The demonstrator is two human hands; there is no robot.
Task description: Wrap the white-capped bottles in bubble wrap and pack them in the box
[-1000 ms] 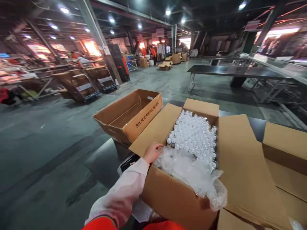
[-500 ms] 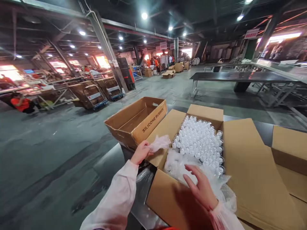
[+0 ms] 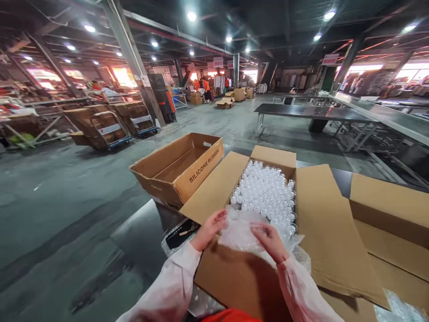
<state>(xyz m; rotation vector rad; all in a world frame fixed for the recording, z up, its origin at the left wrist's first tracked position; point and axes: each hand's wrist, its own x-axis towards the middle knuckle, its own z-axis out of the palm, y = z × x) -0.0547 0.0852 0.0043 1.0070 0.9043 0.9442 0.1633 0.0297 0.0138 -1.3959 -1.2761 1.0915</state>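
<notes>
An open cardboard box (image 3: 221, 181) is packed with rows of small clear bottles (image 3: 268, 188) with whitish tops. Crumpled clear plastic film (image 3: 239, 230) covers the bottles at the near end and spills over the right side. My left hand (image 3: 210, 229) is at the film's left edge, its fingers stretched out and slightly bent against it. Over the middle of the film lies my right hand (image 3: 270, 241), fingers extended and a little curved. Neither hand shows a firm grip, and the palms are hidden.
A carton marked SILICONE RUBBER (image 3: 201, 170) stands left of the box. Another open carton (image 3: 389, 210) is on the right, with clear plastic (image 3: 398, 308) by it. A dark packet (image 3: 181, 233) lies near my left hand. Beyond are a long table (image 3: 311, 112) and loaded trolleys (image 3: 107, 127).
My left hand has brought the film's loose left end down over the near bottles. My right hand has come down onto the film. The view has turned slightly right.
</notes>
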